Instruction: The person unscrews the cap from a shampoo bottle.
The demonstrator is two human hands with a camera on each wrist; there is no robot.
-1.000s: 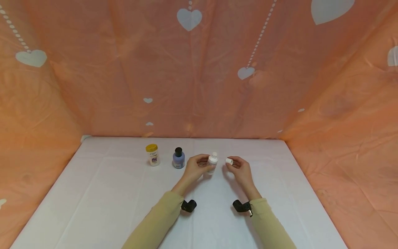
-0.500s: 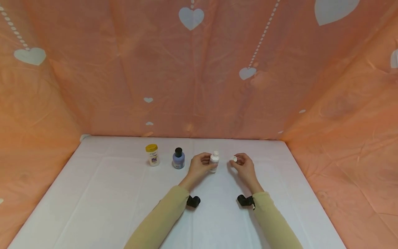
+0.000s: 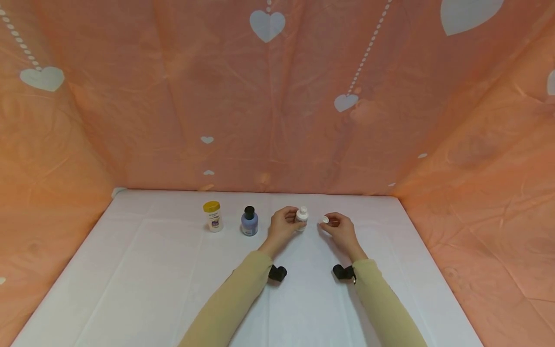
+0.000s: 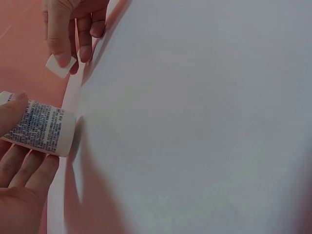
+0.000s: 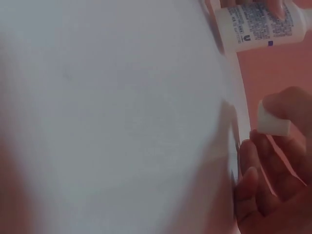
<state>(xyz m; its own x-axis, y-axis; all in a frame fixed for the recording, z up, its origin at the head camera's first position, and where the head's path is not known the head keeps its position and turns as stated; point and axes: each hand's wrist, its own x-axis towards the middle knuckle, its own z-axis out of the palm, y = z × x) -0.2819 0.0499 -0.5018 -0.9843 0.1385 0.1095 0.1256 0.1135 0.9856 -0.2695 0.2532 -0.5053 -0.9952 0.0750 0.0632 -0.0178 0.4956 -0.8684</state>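
Note:
My left hand (image 3: 283, 227) grips a small white bottle (image 3: 302, 216) round its body, thumb on the near side and fingers behind. The bottle's narrow neck is uncovered, and rows of dark print cover its label in the left wrist view. Just to the right, my right hand (image 3: 341, 228) pinches a white cap (image 3: 324, 220) between thumb and fingers. In the right wrist view the cap (image 5: 273, 122) is apart from the bottle (image 5: 261, 27), its open end tilted. The remaining right fingers lie loosely curled near the tabletop.
A blue-purple bottle with a black cap (image 3: 249, 221) stands left of my left hand. Farther left is a white bottle with a yellow lid (image 3: 213, 217). The white-covered table (image 3: 143, 279) ends at an orange cloth backdrop (image 3: 173, 106) with pale hearts.
My left hand has carried the white bottle slightly right and toward the back. The right hand went right with the cap, turning its open end, then came back a little left.

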